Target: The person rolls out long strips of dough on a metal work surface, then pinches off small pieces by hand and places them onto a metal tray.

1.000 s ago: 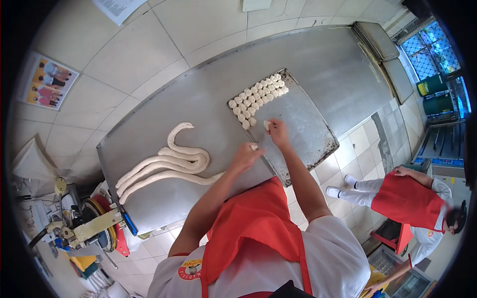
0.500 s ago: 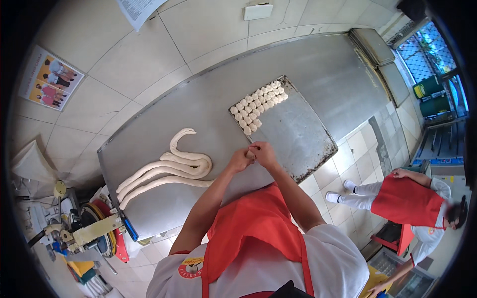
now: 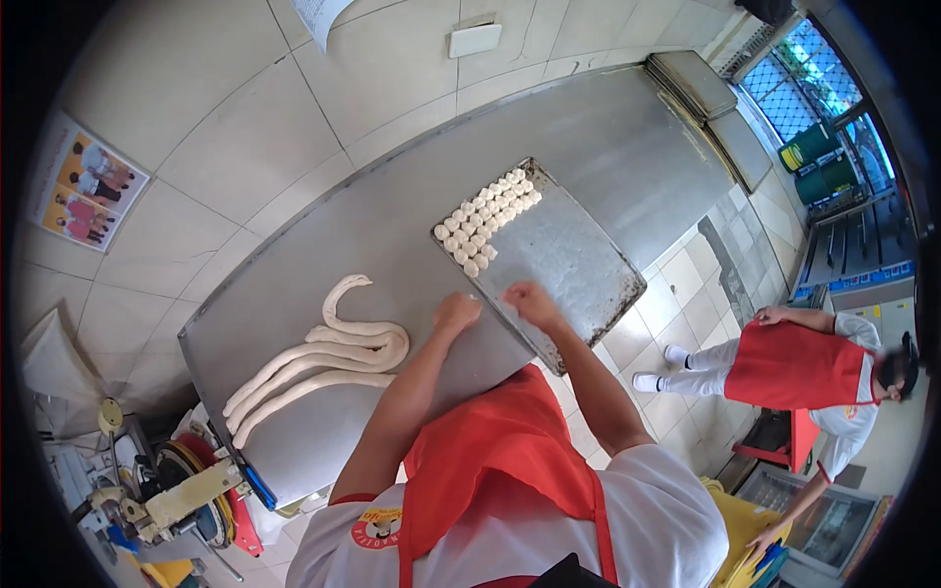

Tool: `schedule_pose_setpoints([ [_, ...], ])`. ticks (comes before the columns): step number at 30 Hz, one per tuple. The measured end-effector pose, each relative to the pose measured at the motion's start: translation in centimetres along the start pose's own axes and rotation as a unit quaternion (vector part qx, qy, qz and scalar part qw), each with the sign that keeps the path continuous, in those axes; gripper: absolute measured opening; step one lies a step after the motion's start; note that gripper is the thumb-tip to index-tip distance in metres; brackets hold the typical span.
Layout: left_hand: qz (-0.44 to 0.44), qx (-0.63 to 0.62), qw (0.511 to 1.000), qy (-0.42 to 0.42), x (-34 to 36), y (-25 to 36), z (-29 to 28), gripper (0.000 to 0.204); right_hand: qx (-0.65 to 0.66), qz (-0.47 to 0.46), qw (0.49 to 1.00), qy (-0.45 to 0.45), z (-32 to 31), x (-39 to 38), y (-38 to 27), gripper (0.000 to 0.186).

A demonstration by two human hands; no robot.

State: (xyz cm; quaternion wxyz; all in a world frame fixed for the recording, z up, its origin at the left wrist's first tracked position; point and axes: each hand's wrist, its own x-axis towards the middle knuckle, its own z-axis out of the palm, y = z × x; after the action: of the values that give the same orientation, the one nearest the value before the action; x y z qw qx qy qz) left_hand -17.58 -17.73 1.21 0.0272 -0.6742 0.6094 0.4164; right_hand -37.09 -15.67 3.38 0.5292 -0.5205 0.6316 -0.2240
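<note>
My left hand (image 3: 458,312) is closed in a fist above the metal table (image 3: 392,235), just left of the tray's near edge. A pale bit of dough shows at its fingers. My right hand (image 3: 531,303), slightly blurred, is over the near left part of the baking tray (image 3: 578,260); its fingers are curled, and what they hold, if anything, is hidden. The hands are apart. Small dough pieces (image 3: 482,218) sit in close rows along the tray's far left side. Left of my left hand, long dough ropes (image 3: 323,348) lie folded on the table.
Stacked metal trays (image 3: 698,88) stand at the table's far right end. A machine (image 3: 186,490) is beyond the table's near left corner. At right a co-worker in a red apron (image 3: 794,363) stands with one hand on something yellow. A tiled wall (image 3: 235,108) runs behind the table.
My hands were together with a bit of dough between them; now they have separated, the right one over the tray. The whole view has shifted a little.
</note>
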Motion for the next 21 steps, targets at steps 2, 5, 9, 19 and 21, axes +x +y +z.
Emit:
schedule_pose_setpoints([
  [2,-0.030,-0.006,0.999,0.012,-0.2,1.0,0.2,0.038,-0.020,-0.073,0.994,0.083,-2.2,4.2,2.6,0.028],
  [5,0.003,0.017,0.999,-0.030,-0.4,1.2,0.8,0.037,-0.044,-0.046,0.979,0.195,-3.1,9.9,1.6,0.027],
  [9,0.004,-0.027,0.997,-0.072,-1.4,1.2,0.5,0.037,-0.079,-0.043,0.980,0.177,-0.5,12.4,0.0,0.032],
  [19,0.181,-0.267,0.943,0.079,-3.6,-2.9,1.6,0.036,-0.031,-0.114,0.992,-0.048,5.4,0.9,-1.1,0.023],
  [21,0.208,-0.220,0.952,0.048,-4.1,-2.5,1.5,0.031,-0.033,-0.094,0.994,0.044,6.4,0.2,-0.8,0.023],
])
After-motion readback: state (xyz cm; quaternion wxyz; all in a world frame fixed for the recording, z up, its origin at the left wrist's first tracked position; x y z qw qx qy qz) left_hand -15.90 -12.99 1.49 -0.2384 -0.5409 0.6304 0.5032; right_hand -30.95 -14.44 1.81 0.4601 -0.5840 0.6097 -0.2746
